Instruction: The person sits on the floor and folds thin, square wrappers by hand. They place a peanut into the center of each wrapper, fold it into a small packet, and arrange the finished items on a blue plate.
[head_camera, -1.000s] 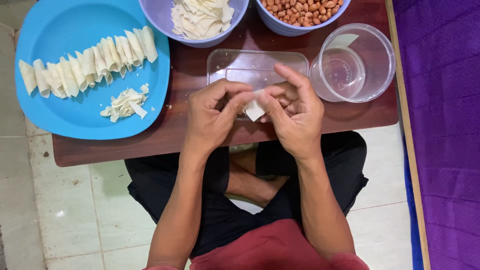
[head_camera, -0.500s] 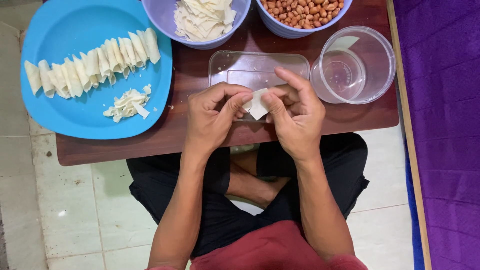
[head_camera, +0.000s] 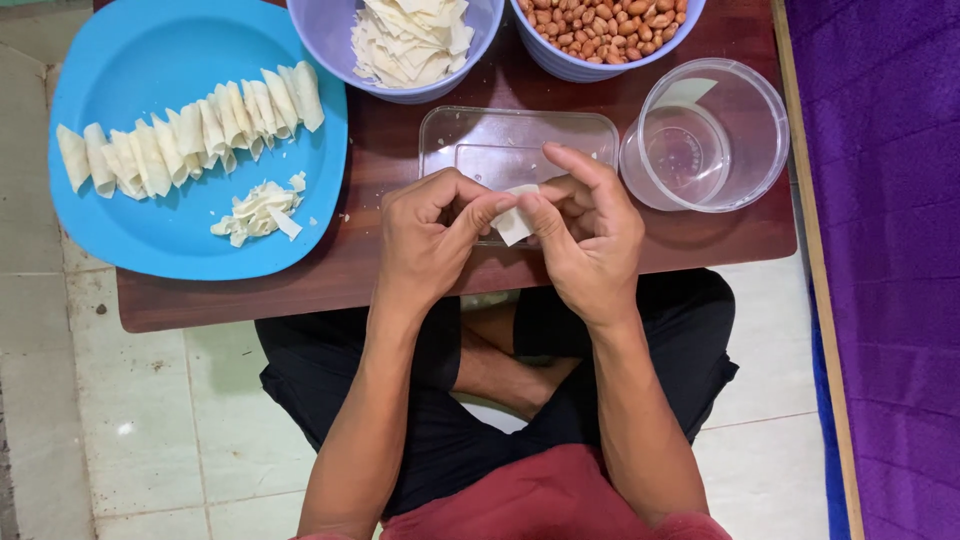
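Observation:
Both hands meet over a clear rectangular lid (head_camera: 520, 140) on the low wooden table (head_camera: 400, 270). My left hand (head_camera: 430, 240) and my right hand (head_camera: 585, 235) pinch one small pale dough wrapper (head_camera: 514, 224) between their fingertips. The wrapper is partly folded and mostly hidden by my fingers. On the blue plate (head_camera: 150, 240) at the left lies a row of several rolled wrappers (head_camera: 190, 130), with a small heap of dough scraps (head_camera: 258, 210) below them.
At the table's far edge stand a lilac bowl of flat dough sheets (head_camera: 410, 40) and a lilac bowl of peanuts (head_camera: 605, 30). A clear round tub (head_camera: 705, 135) sits at the right. Purple cloth (head_camera: 890, 270) covers the floor to the right; tiles lie on the left.
The hands have stayed over the lid while the fingers work the wrapper, which has turned slightly between the fingertips. Nothing else on the table moved.

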